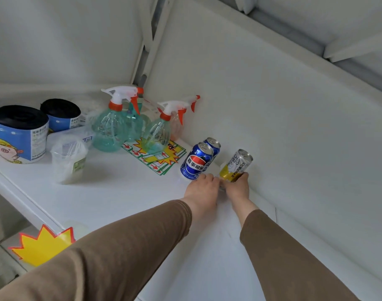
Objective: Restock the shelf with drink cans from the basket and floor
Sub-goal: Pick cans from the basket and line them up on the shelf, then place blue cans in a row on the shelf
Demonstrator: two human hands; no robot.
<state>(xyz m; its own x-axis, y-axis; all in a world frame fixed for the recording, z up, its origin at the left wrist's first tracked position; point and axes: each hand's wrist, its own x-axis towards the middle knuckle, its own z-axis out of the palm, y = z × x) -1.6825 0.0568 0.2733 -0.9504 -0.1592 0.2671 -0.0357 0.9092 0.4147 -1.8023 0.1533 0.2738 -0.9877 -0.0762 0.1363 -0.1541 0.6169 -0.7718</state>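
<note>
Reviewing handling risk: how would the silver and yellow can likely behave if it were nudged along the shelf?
The silver and yellow can is tall and slim, so probably tippy. Its smooth metal likely slides on the glossy shelf. The right hand holds its base, which should steady it.

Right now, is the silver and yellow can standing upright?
Upright: the silver and yellow can stands on the shelf, top up, right hand gripping its base.

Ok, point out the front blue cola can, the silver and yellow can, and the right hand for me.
front blue cola can (195,162), head view, on its logo.
silver and yellow can (236,165), head view, mid-body, above the fingers.
right hand (237,187), head view, on the back of the hand gripping that can's base.
</note>
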